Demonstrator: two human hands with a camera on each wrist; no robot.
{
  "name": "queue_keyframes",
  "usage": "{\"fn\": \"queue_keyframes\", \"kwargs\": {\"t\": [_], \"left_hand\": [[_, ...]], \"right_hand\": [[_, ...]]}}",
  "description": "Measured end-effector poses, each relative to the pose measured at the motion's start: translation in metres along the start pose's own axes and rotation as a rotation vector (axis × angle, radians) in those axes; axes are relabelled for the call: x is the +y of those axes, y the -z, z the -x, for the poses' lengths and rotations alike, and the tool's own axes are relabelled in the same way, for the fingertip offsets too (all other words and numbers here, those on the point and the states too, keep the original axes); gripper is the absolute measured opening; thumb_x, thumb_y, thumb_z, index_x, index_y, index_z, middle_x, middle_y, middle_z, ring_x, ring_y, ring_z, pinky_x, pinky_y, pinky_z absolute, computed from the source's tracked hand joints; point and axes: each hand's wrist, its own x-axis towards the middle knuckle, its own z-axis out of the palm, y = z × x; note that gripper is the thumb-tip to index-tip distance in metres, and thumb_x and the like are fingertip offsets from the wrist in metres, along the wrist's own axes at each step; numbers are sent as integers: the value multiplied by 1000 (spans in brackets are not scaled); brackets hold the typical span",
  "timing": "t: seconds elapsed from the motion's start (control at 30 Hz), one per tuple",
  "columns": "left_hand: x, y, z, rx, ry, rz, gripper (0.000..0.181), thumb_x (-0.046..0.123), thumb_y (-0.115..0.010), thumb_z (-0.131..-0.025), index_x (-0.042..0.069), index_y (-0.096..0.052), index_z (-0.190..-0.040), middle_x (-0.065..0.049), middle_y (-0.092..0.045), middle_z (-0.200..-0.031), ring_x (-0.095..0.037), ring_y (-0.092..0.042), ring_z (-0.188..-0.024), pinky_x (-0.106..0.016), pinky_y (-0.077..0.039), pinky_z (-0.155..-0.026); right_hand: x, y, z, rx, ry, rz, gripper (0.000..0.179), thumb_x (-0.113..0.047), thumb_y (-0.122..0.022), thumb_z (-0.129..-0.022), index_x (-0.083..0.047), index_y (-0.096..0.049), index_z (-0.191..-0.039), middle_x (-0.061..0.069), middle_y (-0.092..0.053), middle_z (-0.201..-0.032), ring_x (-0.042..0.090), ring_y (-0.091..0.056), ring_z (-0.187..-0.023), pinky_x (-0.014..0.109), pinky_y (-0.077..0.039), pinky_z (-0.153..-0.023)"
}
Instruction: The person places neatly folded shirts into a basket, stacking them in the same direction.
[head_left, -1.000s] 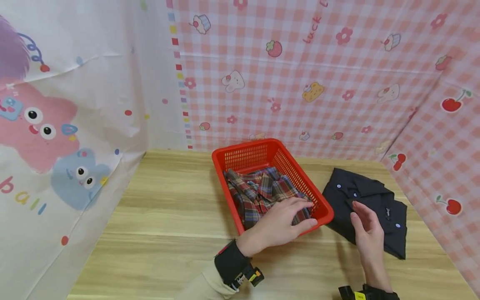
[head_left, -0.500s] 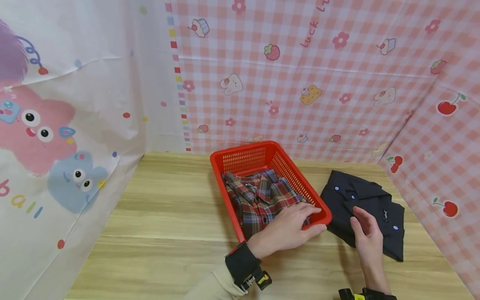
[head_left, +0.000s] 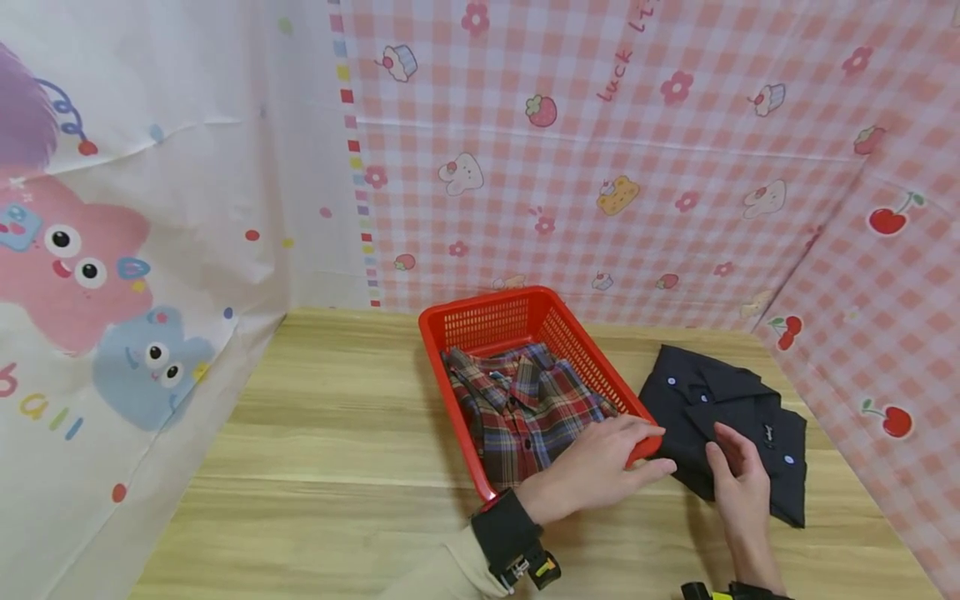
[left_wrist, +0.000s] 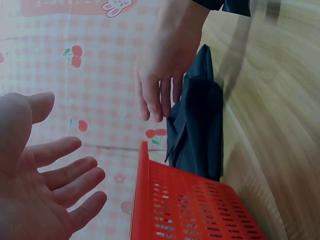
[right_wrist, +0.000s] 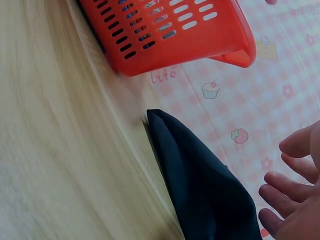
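A folded plaid shirt [head_left: 525, 408] in red, blue and tan lies inside a red plastic basket [head_left: 457, 408] at the middle of the table. My left hand [head_left: 600, 467] is over the basket's near right corner, fingers relaxed and spread, holding nothing. In the left wrist view the same hand [left_wrist: 45, 185] shows apart from the basket wall [left_wrist: 195, 205]. To the right lies a folded dark shirt [head_left: 720, 408] with pale buttons. My right hand [head_left: 742, 492] hovers over its near part, fingers loosely bent and holding nothing. The right wrist view shows that hand [right_wrist: 295, 185] above the dark shirt [right_wrist: 200, 185].
The wooden table [head_left: 322, 433] extends left of the basket and in front of it. A pink checked cloth wall [head_left: 585, 167] rises behind, and another [head_left: 900, 333] stands close by on the right. A white printed sheet [head_left: 225, 167] hangs on the left.
My left hand has moved right, from over the plaid shirt to the basket's near right corner, uncovering more of the shirt. The right hand stays nearly still. The whole view has shifted slightly.
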Motion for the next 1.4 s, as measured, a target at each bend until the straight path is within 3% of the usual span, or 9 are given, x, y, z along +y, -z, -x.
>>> {"fn": "queue_keyframes", "kwargs": {"t": [0.27,0.33,0.47,0.6,0.67,0.8,0.93,1.03,1.4], "left_hand": [[8,-10,-7,-31,-27,18,54,55,-38,-96,22,-53,-135,5,-51,-134,-6,-45,-120,-28,-39,-100],[8,-10,-8,-38,-28,36,53,54,-38,-96,21,-53,-135,4,-51,-135,-6,-45,-121,-27,-39,-100],[7,-11,-11,-55,-12,69,53,53,-38,-97,21,-53,-136,3,-50,-136,-7,-45,-121,-27,-38,-100],[7,-14,-14,-73,6,72,54,54,-39,-96,21,-53,-136,5,-50,-136,-7,-44,-123,-26,-38,-101],[8,-15,-16,-85,13,64,54,55,-40,-95,21,-53,-136,5,-50,-136,-6,-43,-123,-27,-37,-102],[12,-18,-20,-127,33,50,56,57,-41,-94,22,-52,-136,7,-49,-137,-5,-42,-124,-28,-35,-103],[18,-20,-23,-158,54,43,56,58,-41,-93,24,-52,-136,9,-48,-137,-4,-41,-124,-27,-36,-103],[21,-20,-24,-161,60,41,56,59,-41,-93,25,-51,-136,10,-48,-136,-3,-42,-123,-25,-37,-101],[30,-27,-31,-162,108,84,60,57,-44,-92,22,-46,-140,9,-44,-140,-3,-40,-124,-21,-37,-100]], "right_hand": [[71,-7,-28,26,45,19,45,-38,-52,-95,-26,-48,-138,-3,-50,-138,7,-42,-125,32,-35,-105],[76,-7,-32,17,41,21,46,-39,-52,-95,-27,-46,-139,-4,-48,-139,8,-41,-126,37,-34,-107],[50,-1,-23,-7,32,30,48,-37,-49,-96,-20,-45,-141,4,-47,-140,15,-41,-127,39,-35,-106],[21,6,-10,-23,12,22,47,-32,-49,-97,-15,-44,-141,7,-47,-140,16,-40,-127,31,-36,-105],[23,7,-9,-23,13,37,47,-33,-48,-97,-17,-44,-141,5,-46,-140,13,-40,-127,25,-34,-105],[49,5,-21,-14,16,28,47,-37,-49,-96,-23,-45,-141,2,-47,-141,11,-39,-128,32,-33,-107],[35,7,-15,-10,-22,12,46,-32,-49,-97,-18,-46,-140,5,-47,-141,13,-40,-128,39,-33,-107],[6,12,-3,-13,-66,2,46,-24,-49,-98,-10,-44,-141,12,-46,-141,18,-40,-128,42,-32,-107],[11,18,-5,23,-80,23,47,-27,-48,-98,-10,-44,-141,13,-44,-142,20,-39,-130,42,-31,-108]]}}
